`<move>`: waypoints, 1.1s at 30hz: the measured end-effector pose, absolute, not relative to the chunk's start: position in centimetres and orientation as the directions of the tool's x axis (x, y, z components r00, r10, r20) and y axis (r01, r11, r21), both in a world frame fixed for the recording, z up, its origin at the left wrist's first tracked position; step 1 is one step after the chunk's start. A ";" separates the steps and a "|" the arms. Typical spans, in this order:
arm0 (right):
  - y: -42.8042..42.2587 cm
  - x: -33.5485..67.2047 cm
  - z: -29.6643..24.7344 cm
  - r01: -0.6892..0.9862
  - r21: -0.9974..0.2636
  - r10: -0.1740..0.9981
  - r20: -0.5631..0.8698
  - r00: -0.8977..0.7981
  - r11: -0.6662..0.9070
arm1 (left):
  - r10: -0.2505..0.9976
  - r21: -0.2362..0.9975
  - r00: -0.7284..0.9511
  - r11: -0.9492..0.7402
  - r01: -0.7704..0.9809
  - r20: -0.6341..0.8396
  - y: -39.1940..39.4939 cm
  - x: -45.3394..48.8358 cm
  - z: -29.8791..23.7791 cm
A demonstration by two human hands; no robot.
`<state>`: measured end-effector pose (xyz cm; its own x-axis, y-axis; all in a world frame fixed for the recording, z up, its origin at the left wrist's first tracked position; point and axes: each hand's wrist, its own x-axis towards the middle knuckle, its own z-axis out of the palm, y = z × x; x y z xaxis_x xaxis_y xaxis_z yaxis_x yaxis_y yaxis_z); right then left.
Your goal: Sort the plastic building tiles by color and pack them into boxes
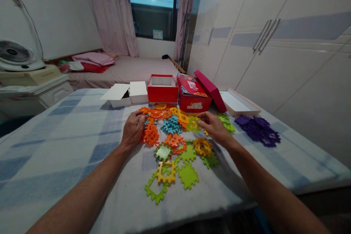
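By R hand (214, 125), yel-grn pc (193, 124), grip unclear.

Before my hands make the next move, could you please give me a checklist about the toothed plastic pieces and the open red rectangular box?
1. Dark purple toothed plastic pieces apart from the other colours: ok, at the right.
2. Blue toothed plastic pieces separated from orange toothed plastic pieces: not ok, mixed together.
3. Left fingers gripping an orange piece: cannot tell.
4. Right fingers firmly holding the yellow-green toothed plastic piece beside them: cannot tell.
5. Open red rectangular box upright: ok.
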<state>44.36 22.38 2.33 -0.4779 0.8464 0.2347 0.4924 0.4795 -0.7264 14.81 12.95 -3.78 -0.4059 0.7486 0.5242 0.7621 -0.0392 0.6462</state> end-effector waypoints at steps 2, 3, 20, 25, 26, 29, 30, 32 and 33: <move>22.0 46.7 3.3 0.457 -0.775 0.850 0.189 -0.491 0.436 | 0.750 0.646 -0.406 -0.037 0.763 0.523 13.0 14.8 -3.8; 21.6 47.9 3.6 0.472 -0.775 0.838 0.132 -0.530 0.420 | 0.750 0.647 -0.407 -0.037 0.761 0.522 13.0 14.8 -3.7; 13.7 49.4 0.1 0.619 -0.611 0.826 0.106 -0.554 0.493 | 0.756 0.646 -0.408 -0.026 0.763 0.512 12.9 14.9 -3.5; 13.1 49.7 1.6 0.535 -0.643 0.762 0.120 -0.637 0.549 | 0.754 0.649 -0.411 -0.026 0.760 0.513 13.0 14.8 -3.7; 13.5 50.1 2.0 0.541 -0.642 0.763 0.107 -0.638 0.543 | 0.754 0.648 -0.409 -0.028 0.762 0.514 13.0 14.8 -3.7; 16.4 51.5 2.8 0.593 -0.639 0.835 0.149 -0.529 0.490 | 0.760 0.638 -0.394 -0.035 0.769 0.517 13.0 14.7 -3.7; 18.1 51.9 3.0 0.610 -0.634 0.859 0.185 -0.477 0.476 | 0.760 0.635 -0.391 -0.036 0.772 0.518 13.0 14.7 -3.7; 21.8 52.4 3.1 0.645 -0.615 0.887 0.242 -0.393 0.454 | 0.761 0.631 -0.388 -0.035 0.775 0.520 13.0 14.7 -3.7; 23.8 52.5 3.1 0.673 -0.594 0.897 0.259 -0.358 0.440 | 0.761 0.629 -0.388 -0.034 0.776 0.520 13.0 14.7 -3.7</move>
